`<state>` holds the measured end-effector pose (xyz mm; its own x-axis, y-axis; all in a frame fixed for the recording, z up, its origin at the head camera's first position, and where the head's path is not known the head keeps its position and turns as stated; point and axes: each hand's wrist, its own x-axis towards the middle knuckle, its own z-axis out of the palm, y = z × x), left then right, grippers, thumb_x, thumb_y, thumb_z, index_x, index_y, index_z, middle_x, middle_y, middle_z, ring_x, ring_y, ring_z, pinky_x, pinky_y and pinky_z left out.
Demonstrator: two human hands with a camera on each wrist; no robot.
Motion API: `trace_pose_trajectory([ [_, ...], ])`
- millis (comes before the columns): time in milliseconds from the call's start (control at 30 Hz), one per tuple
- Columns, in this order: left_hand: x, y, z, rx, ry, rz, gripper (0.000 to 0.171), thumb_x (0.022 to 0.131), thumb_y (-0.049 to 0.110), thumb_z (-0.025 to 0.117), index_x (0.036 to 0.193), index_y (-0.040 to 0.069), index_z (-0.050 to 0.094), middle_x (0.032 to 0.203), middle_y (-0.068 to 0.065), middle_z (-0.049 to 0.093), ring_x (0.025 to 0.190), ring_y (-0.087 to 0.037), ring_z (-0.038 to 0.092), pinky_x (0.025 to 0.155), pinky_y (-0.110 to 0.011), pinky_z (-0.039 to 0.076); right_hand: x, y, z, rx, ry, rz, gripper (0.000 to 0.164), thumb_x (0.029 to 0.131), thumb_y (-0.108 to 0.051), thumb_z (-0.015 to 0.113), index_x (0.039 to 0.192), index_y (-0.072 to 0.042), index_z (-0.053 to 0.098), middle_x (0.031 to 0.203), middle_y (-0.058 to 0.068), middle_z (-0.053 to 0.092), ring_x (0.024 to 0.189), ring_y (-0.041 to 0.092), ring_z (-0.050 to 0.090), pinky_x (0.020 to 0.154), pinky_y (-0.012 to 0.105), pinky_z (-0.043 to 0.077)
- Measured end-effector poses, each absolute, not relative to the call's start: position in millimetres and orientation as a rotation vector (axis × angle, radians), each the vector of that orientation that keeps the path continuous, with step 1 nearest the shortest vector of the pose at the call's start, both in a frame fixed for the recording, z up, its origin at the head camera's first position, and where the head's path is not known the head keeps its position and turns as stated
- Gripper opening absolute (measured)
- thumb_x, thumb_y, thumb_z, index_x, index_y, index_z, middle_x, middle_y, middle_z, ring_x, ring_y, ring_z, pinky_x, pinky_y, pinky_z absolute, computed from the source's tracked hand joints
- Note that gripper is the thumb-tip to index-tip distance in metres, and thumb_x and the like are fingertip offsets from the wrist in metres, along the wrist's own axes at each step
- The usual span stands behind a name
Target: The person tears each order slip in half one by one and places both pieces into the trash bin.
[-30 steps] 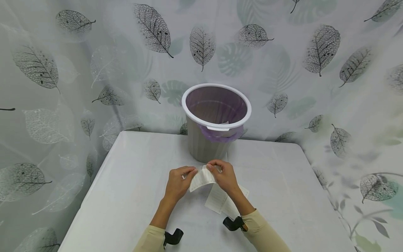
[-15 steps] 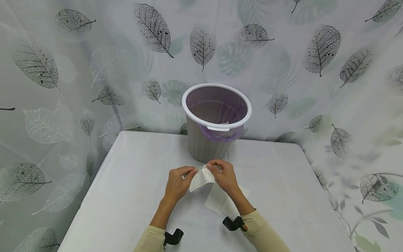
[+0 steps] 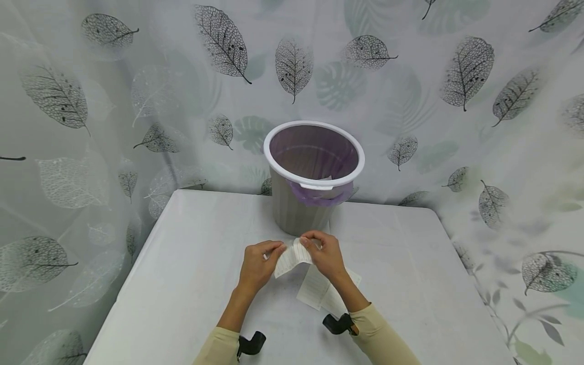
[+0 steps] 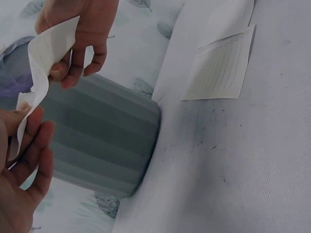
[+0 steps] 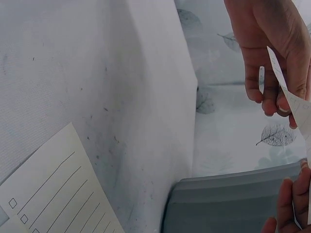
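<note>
In the head view both hands hold a small pale sheet of lined paper (image 3: 288, 260) just in front of the bin. My left hand (image 3: 257, 266) pinches its left side between thumb and fingers. Its right side is pinched by my right hand (image 3: 326, 255), which hides part of the sheet. The paper curves between them, and the left wrist view shows it bent in a wave. Below my right forearm lie two lined sheets (image 3: 312, 288), overlapping on the table. Up close in the right wrist view, a lying sheet (image 5: 63, 179) has small printed checkboxes beside its lines.
A grey waste bin (image 3: 298, 210) with a white rim and a purple liner (image 3: 321, 195) stands at the table's back edge. Something pale shows inside it. A white cloth covers the table (image 3: 196, 253); a leaf-patterned curtain (image 3: 182, 101) hangs behind and at both sides.
Both hands stay in nearly the same place. The lower edge of the held sheet bends slightly more in the middle.
</note>
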<state>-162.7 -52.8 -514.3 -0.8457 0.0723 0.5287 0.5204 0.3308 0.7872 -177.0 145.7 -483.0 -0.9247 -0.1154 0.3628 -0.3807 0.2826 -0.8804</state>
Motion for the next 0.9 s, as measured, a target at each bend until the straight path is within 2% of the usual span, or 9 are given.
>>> trace_pose_trajectory([
  [167, -162.7, -52.7, -514.2, -0.524, -2.195, -1.526, 0.007, 0.093, 0.004, 0.079, 0.098, -0.002, 0.080, 0.093, -0.006, 0.078, 0.079, -0.015, 0.072, 0.069, -0.033, 0.059, -166.7, 143.0, -460.8, 0.480, -2.327, 1.715, 0.005, 0.095, 0.006, 0.071, 0.093, 0.009, 0.074, 0.095, 0.020, 0.074, 0.093, 0.033, 0.068, 0.089, 0.040, 0.049],
  [400, -162.5, -52.4, -514.2, -0.518, -2.193, -1.524, 0.007, 0.093, 0.004, 0.079, 0.097, -0.002, 0.081, 0.093, -0.006, 0.078, 0.079, -0.015, 0.072, 0.068, -0.033, 0.058, -166.1, 143.0, -458.2, 0.471, -2.329, 1.746, 0.006, 0.096, 0.006, 0.070, 0.094, 0.011, 0.074, 0.096, 0.020, 0.074, 0.097, 0.036, 0.068, 0.093, 0.051, 0.048],
  [700, -162.3, -51.9, -513.9, -0.515, -2.198, -1.518, 0.008, 0.093, 0.004, 0.079, 0.098, -0.002, 0.080, 0.093, -0.006, 0.078, 0.078, -0.014, 0.071, 0.067, -0.033, 0.058, -167.0, 143.3, -460.0, 0.492, -2.317, 1.693, 0.005, 0.095, 0.007, 0.071, 0.092, 0.009, 0.074, 0.093, 0.019, 0.074, 0.092, 0.034, 0.068, 0.088, 0.044, 0.051],
  [900, -162.6, -51.8, -514.2, -0.510, -2.199, -1.527, 0.006, 0.092, 0.003, 0.079, 0.097, -0.001, 0.081, 0.092, -0.005, 0.078, 0.078, -0.014, 0.071, 0.067, -0.033, 0.058, -167.0, 143.5, -459.8, 0.467, -2.327, 1.720, 0.006, 0.095, 0.006, 0.071, 0.093, 0.010, 0.074, 0.094, 0.019, 0.074, 0.092, 0.034, 0.068, 0.089, 0.047, 0.050],
])
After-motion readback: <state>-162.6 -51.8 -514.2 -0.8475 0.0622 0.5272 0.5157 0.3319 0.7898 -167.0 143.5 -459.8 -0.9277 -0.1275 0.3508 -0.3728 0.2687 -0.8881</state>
